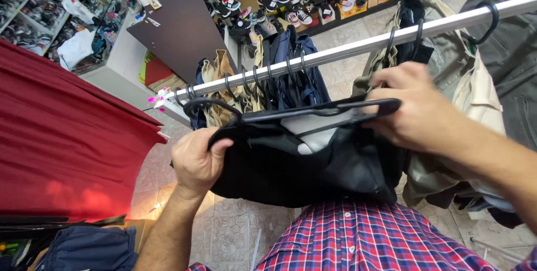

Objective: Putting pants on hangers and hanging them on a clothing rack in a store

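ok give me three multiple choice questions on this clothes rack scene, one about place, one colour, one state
1. Where is the black hanger with the black garment?
A. hooked on the metal rail
B. held below the rail in both hands
C. on the floor

2. What colour is the big cloth at the side?
A. red
B. yellow
C. white

3. What is the left hand doing?
A. hanging free
B. gripping the garment's end
C. touching the rail

Answers: B, the left hand and the right hand hold it under the rail; A, the cloth is plainly red; B, its fingers curl over the black fabric.
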